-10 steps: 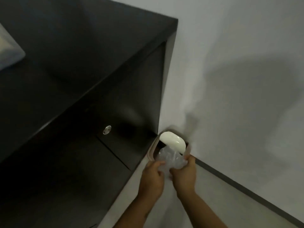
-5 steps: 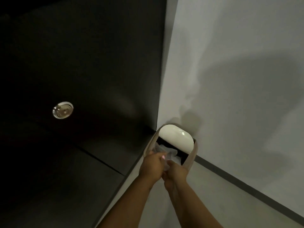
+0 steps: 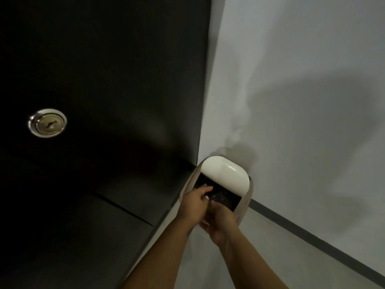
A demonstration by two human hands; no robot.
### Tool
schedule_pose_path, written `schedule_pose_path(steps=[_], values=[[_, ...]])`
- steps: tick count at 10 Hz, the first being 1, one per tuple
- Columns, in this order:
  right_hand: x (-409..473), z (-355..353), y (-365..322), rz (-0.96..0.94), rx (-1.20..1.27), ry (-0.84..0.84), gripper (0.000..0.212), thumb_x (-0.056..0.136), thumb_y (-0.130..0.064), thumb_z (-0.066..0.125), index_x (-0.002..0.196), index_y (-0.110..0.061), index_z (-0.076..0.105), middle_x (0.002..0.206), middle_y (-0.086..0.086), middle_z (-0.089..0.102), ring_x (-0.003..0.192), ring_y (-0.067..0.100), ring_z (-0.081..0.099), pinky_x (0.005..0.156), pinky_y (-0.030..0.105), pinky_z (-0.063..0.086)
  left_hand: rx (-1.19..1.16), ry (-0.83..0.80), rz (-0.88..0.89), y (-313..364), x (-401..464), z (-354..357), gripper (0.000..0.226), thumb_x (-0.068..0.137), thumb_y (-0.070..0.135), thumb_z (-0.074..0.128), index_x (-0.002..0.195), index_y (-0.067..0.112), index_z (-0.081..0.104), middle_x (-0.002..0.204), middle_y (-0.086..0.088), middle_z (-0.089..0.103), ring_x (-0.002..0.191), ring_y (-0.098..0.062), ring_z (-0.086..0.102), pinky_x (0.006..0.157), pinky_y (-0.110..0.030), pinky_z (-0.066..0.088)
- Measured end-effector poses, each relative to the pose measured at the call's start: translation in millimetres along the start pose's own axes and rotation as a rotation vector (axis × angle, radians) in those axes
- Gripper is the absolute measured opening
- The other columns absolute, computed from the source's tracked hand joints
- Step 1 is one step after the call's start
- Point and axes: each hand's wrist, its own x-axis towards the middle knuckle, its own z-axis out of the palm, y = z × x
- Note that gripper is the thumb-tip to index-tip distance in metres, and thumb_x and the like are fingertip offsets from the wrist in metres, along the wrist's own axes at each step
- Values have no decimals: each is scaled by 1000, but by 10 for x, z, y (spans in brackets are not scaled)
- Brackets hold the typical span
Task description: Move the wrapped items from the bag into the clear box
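A small beige bin [image 3: 245, 202] with a white swing lid [image 3: 226, 174] stands on the floor in the corner beside a black cabinet. My left hand [image 3: 194, 203] reaches its fingers into the bin's dark opening, where crumpled clear plastic [image 3: 218, 198] glints faintly. My right hand [image 3: 221, 221] sits just below at the bin's front rim, its fingers hidden under the left hand. No bag, clear box or wrapped item is in view.
The black cabinet [image 3: 104, 80] fills the left, with a round metal lock [image 3: 47, 122] on its door. A grey wall [image 3: 302, 80] rises on the right above a dark baseboard [image 3: 312, 236] and pale floor.
The clear plastic that bulged above the bin a second ago has gone down inside it. Both hands have pushed lower into the opening, and my head has dropped closer to the cabinet door.
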Motion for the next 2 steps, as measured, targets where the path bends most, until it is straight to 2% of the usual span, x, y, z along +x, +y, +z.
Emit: schedule_pose_path(steps=[1, 2], values=[[-77, -15, -40, -70, -176, 55, 14, 89, -8, 51, 97, -10, 63, 99, 11, 68, 99, 27, 62, 84, 41, 45, 80, 115, 26, -13, -31, -24, 33, 95, 21, 47, 125, 30, 58, 128, 1, 59, 115, -15, 55, 99, -34, 48], [-277, 5, -99, -337, -345, 139, 11, 92, -15, 52, 86, -12, 61, 92, 11, 65, 95, 32, 62, 81, 42, 52, 167, 234, 96, 175, -196, -140, 29, 96, 29, 44, 120, 32, 59, 121, 4, 60, 104, -15, 59, 91, -35, 52]])
